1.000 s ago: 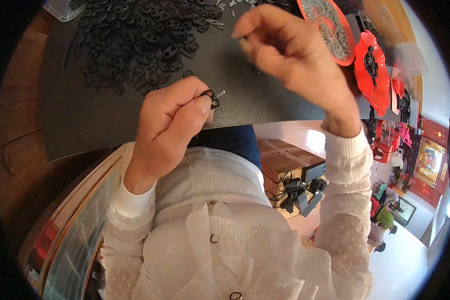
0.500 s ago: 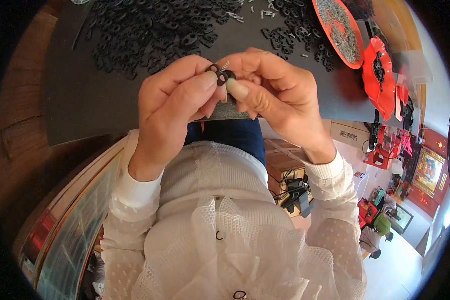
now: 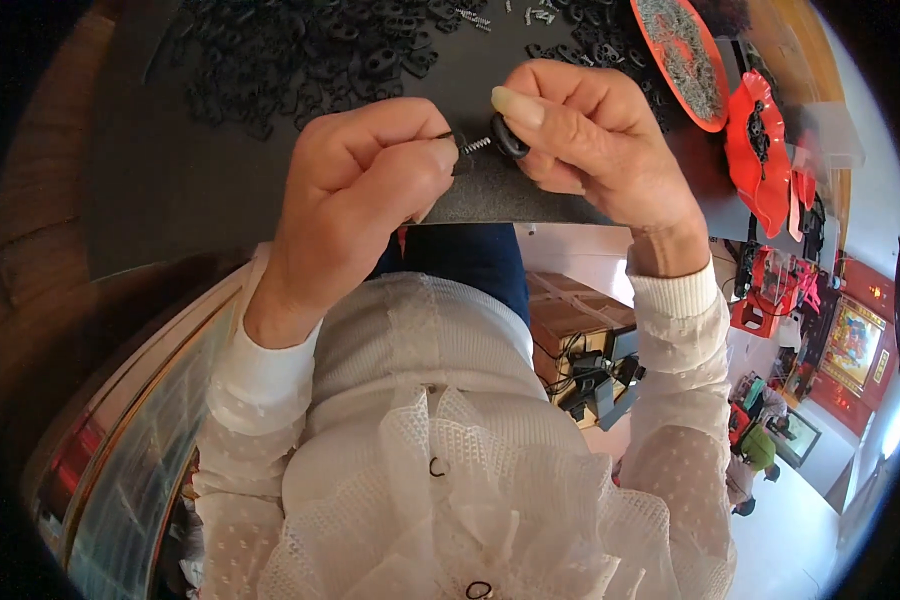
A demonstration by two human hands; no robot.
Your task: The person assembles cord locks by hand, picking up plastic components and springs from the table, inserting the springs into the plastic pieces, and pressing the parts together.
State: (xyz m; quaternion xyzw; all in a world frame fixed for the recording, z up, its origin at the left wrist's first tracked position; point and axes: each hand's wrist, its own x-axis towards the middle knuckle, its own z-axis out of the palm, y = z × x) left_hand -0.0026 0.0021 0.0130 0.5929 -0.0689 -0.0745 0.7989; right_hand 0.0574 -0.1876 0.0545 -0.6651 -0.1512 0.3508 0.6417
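Observation:
Over the near edge of the dark table [image 3: 160,200], my left hand [image 3: 365,180] pinches a small black plastic cord-lock part [image 3: 457,150], mostly hidden by the fingers. A thin metal spring [image 3: 478,145] sticks out from it toward the right. My right hand [image 3: 610,145] is closed on another black cord-lock part [image 3: 510,138], rounded at its edge, held at the spring's right end. Whether the spring's end sits inside this right part I cannot tell. Beyond my hands lies a wide heap of black cord-lock parts [image 3: 310,60].
Loose springs [image 3: 542,16] lie at the table's far side. An orange-red plate [image 3: 713,125] full of springs stands at the far right, beside a wavy red dish [image 3: 767,205] holding black parts. Below the table are a cardboard box [image 3: 560,295] and cables with black adapters [image 3: 595,385].
My hands, close together before, have moved apart. The right one went right and turned, carrying its black part. The spring now spans the space between the two parts.

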